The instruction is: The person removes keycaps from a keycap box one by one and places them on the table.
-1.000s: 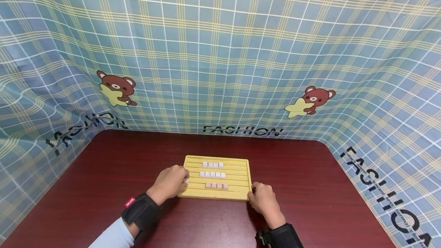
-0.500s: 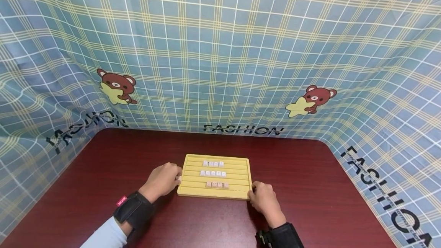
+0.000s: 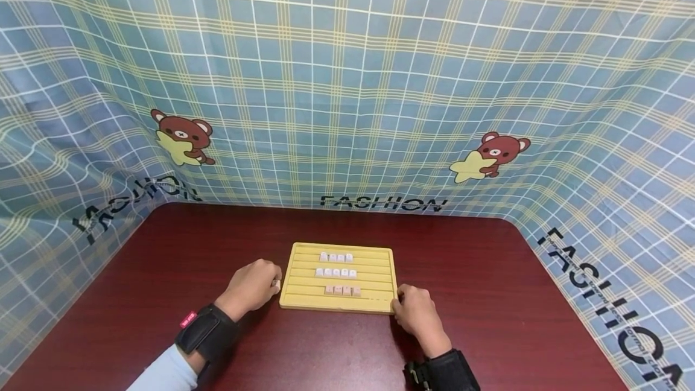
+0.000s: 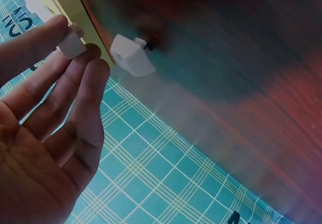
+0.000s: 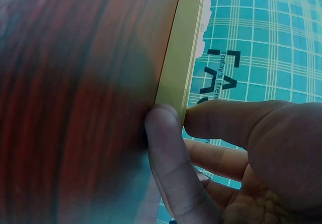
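A yellow grooved tray [image 3: 374, 301] lies on the table, bearing three rows of small keycaps: white ones [image 3: 336, 273] in the far and middle rows, pinkish ones [image 3: 342, 291] in the near row. Just off the tray's left edge, my left hand [image 3: 252, 287] pinches a white keycap [image 4: 73, 47] between thumb and fingertips. A second white keycap [image 4: 132, 56] shows beside those fingers in the left wrist view; in the head view the hand hides it. My right hand [image 3: 420, 312] grips the tray's near right corner, thumb and index finger on either side of its rim [image 5: 178, 68].
The dark red tabletop [image 3: 336, 349] stretches around the tray on all sides. A blue plaid cloth [image 3: 336, 107] with bear prints hangs along the back and both sides of the table.
My left hand has moved left, from over the tray's left edge to just outside it, with a white keycap in its fingers. The right hand and the keycap rows stay put.
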Demonstrator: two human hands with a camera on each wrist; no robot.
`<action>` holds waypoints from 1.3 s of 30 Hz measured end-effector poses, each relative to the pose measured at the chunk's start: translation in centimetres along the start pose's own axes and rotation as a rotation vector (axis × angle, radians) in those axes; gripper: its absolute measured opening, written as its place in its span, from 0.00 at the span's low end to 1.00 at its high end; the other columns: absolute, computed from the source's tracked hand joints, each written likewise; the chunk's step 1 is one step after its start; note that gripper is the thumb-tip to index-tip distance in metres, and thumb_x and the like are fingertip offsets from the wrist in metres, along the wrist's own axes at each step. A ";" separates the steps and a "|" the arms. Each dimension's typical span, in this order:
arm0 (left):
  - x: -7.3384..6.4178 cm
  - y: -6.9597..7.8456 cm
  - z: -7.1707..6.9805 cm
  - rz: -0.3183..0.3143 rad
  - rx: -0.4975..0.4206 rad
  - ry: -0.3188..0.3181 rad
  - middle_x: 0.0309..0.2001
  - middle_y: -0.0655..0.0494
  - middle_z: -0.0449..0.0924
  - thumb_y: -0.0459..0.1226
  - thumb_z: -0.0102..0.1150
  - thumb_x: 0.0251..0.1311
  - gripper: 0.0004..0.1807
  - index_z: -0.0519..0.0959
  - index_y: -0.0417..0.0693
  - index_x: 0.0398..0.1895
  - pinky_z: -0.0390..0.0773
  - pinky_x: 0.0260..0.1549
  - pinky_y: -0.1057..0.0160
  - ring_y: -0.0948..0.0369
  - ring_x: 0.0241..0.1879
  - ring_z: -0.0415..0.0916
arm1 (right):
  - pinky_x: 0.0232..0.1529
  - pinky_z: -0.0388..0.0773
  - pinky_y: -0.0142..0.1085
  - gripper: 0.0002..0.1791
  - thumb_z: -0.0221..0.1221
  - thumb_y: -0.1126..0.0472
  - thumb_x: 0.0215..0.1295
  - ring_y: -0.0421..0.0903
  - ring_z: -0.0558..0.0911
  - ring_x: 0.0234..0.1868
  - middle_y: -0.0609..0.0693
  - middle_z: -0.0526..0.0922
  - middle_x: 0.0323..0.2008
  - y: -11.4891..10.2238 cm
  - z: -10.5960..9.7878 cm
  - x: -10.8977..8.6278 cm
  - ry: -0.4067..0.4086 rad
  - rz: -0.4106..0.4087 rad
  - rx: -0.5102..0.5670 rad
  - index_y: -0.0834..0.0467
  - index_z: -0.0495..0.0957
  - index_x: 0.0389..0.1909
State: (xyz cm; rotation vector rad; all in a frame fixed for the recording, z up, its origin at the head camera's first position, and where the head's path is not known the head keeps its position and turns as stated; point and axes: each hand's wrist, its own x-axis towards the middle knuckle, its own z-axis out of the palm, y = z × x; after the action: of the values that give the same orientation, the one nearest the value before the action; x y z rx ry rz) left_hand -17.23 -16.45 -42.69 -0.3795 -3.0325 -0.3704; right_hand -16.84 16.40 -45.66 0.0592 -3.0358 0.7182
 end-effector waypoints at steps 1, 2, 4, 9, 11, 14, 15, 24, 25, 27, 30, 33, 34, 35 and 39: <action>0.0 0.0 0.0 -0.001 -0.002 -0.002 0.23 0.60 0.76 0.32 0.68 0.53 0.07 0.80 0.49 0.22 0.71 0.24 0.63 0.65 0.23 0.69 | 0.29 0.75 0.39 0.10 0.60 0.63 0.61 0.43 0.77 0.24 0.51 0.81 0.26 0.0 0.0 0.0 -0.001 0.001 0.002 0.63 0.82 0.41; -0.1 0.0 0.1 -0.001 -0.006 -0.004 0.23 0.60 0.75 0.32 0.68 0.53 0.08 0.79 0.49 0.22 0.71 0.24 0.62 0.65 0.23 0.69 | 0.29 0.75 0.39 0.10 0.60 0.63 0.61 0.43 0.77 0.24 0.51 0.81 0.26 0.0 0.0 0.0 -0.002 0.001 0.003 0.63 0.82 0.41; -0.1 -0.1 0.2 0.002 -0.007 -0.003 0.22 0.61 0.75 0.31 0.68 0.52 0.09 0.79 0.50 0.21 0.71 0.24 0.62 0.66 0.23 0.69 | 0.28 0.75 0.39 0.10 0.60 0.63 0.60 0.43 0.77 0.24 0.51 0.80 0.25 0.1 0.1 0.1 0.000 -0.005 0.007 0.63 0.82 0.41; -0.2 -0.2 0.3 0.016 -0.004 0.004 0.22 0.61 0.75 0.30 0.68 0.51 0.07 0.80 0.49 0.22 0.72 0.24 0.62 0.66 0.22 0.69 | 0.28 0.74 0.38 0.10 0.60 0.63 0.60 0.43 0.76 0.24 0.51 0.81 0.26 0.1 0.0 0.1 0.006 -0.009 0.005 0.63 0.82 0.41; -0.2 -0.2 0.4 0.026 0.004 0.009 0.22 0.60 0.77 0.30 0.68 0.51 0.06 0.81 0.48 0.23 0.72 0.25 0.62 0.66 0.22 0.69 | 0.28 0.74 0.37 0.10 0.60 0.63 0.61 0.43 0.76 0.24 0.51 0.81 0.26 0.1 0.0 0.1 0.001 -0.008 0.004 0.63 0.82 0.41; -0.3 -0.4 0.5 0.043 0.031 0.022 0.23 0.59 0.79 0.30 0.68 0.50 0.04 0.82 0.46 0.24 0.74 0.26 0.61 0.65 0.23 0.72 | 0.27 0.73 0.37 0.10 0.60 0.63 0.61 0.42 0.75 0.23 0.51 0.80 0.25 0.1 -0.1 0.1 -0.007 -0.007 0.001 0.63 0.82 0.41; -0.3 -0.5 0.5 0.052 0.043 0.029 0.23 0.59 0.79 0.30 0.68 0.50 0.04 0.82 0.46 0.24 0.75 0.27 0.60 0.64 0.23 0.73 | 0.27 0.73 0.37 0.09 0.60 0.63 0.61 0.42 0.75 0.23 0.51 0.79 0.25 0.1 -0.1 0.0 -0.008 -0.006 0.000 0.63 0.81 0.40; -0.6 -0.7 0.7 0.069 0.069 0.055 0.23 0.58 0.80 0.31 0.68 0.49 0.05 0.81 0.47 0.22 0.75 0.30 0.55 0.62 0.25 0.76 | 0.27 0.73 0.38 0.10 0.60 0.64 0.61 0.43 0.75 0.24 0.53 0.80 0.27 -0.1 -0.3 -0.3 -0.004 -0.009 0.002 0.64 0.81 0.40; -0.6 -0.7 0.7 0.066 0.072 0.054 0.23 0.59 0.80 0.31 0.68 0.49 0.05 0.81 0.48 0.22 0.75 0.30 0.54 0.62 0.26 0.77 | 0.27 0.73 0.38 0.10 0.60 0.63 0.61 0.43 0.75 0.24 0.53 0.80 0.27 -0.1 -0.3 -0.3 -0.006 -0.007 0.003 0.63 0.81 0.41; -0.6 -0.6 0.7 0.059 0.081 0.053 0.24 0.59 0.81 0.31 0.68 0.49 0.05 0.81 0.48 0.22 0.74 0.32 0.52 0.61 0.28 0.78 | 0.27 0.73 0.38 0.10 0.60 0.63 0.61 0.44 0.76 0.24 0.53 0.80 0.27 -0.2 -0.3 -0.3 -0.009 -0.009 0.006 0.63 0.81 0.41; -0.6 -0.6 0.7 0.044 0.086 0.048 0.25 0.59 0.82 0.31 0.68 0.49 0.04 0.82 0.48 0.24 0.73 0.34 0.50 0.60 0.30 0.80 | 0.27 0.73 0.38 0.10 0.60 0.63 0.61 0.43 0.76 0.24 0.53 0.81 0.27 -0.1 -0.3 -0.3 -0.014 -0.004 0.009 0.63 0.81 0.41; -0.6 -0.7 0.8 0.033 0.087 0.048 0.26 0.58 0.82 0.32 0.68 0.50 0.04 0.82 0.49 0.24 0.73 0.34 0.50 0.60 0.31 0.80 | 0.27 0.73 0.38 0.09 0.60 0.63 0.61 0.43 0.76 0.24 0.52 0.80 0.27 -0.1 -0.3 -0.3 -0.013 0.000 0.010 0.63 0.81 0.40; -0.6 -0.6 0.8 0.028 0.087 0.049 0.27 0.58 0.83 0.32 0.68 0.51 0.04 0.82 0.49 0.25 0.73 0.35 0.49 0.60 0.32 0.80 | 0.27 0.73 0.38 0.09 0.60 0.63 0.61 0.43 0.76 0.24 0.52 0.80 0.27 -0.1 -0.4 -0.3 -0.013 0.000 0.010 0.63 0.81 0.40; -0.6 -0.7 0.8 0.026 0.087 0.051 0.27 0.58 0.82 0.32 0.68 0.51 0.04 0.82 0.49 0.24 0.73 0.35 0.49 0.60 0.32 0.80 | 0.26 0.73 0.38 0.09 0.60 0.63 0.61 0.43 0.76 0.24 0.52 0.80 0.27 -0.2 -0.4 -0.3 -0.013 -0.002 0.010 0.63 0.81 0.40; -0.5 -0.6 0.8 0.021 0.090 0.056 0.26 0.59 0.81 0.32 0.69 0.51 0.05 0.81 0.50 0.24 0.73 0.35 0.48 0.60 0.31 0.79 | 0.25 0.72 0.37 0.09 0.60 0.63 0.62 0.43 0.75 0.23 0.52 0.80 0.27 -0.2 -0.4 -0.3 -0.007 -0.002 0.013 0.63 0.81 0.40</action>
State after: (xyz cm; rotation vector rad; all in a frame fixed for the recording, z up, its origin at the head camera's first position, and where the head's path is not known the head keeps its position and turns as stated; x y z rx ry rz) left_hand -16.93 -16.97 -43.71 -0.3883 -2.9750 -0.2380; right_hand -16.53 16.42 -45.23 0.0655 -3.0378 0.7386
